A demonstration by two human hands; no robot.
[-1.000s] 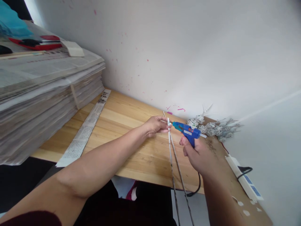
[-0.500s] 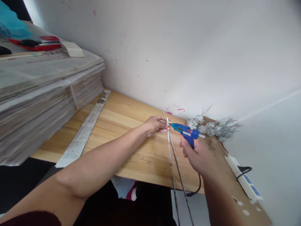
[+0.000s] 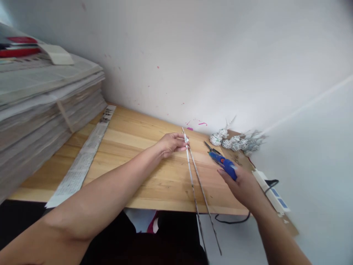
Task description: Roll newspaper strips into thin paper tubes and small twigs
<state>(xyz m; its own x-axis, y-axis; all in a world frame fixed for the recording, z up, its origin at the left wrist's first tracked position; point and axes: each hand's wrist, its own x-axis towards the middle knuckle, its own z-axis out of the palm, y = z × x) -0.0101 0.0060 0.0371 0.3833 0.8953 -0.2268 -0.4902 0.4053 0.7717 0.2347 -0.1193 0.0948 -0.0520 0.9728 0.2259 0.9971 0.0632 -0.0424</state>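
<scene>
My left hand point(image 3: 175, 143) pinches the upper part of two long thin paper sticks point(image 3: 193, 176) where a white piece joins them. The sticks spread apart downward and hang past the table's front edge. To the right, my right hand point(image 3: 239, 184) grips a blue glue gun point(image 3: 224, 163) by its handle, with its nozzle pointing up and left, apart from the sticks. Beside the nozzle lies a dark pointed tool point(image 3: 211, 147), probably scissors, partly hidden by the gun.
A printed paper strip point(image 3: 88, 154) lies on the wooden table point(image 3: 138, 127) at left, beside a tall newspaper stack point(image 3: 74, 110). Woven white pieces point(image 3: 234, 143) and a power strip point(image 3: 271, 193) are at the right. A black cable point(image 3: 234, 222) hangs at the front edge.
The glue gun in my right hand has moved away from the sticks, to the right and down. My left hand still holds the sticks. The view has shifted, and the dark tool now shows.
</scene>
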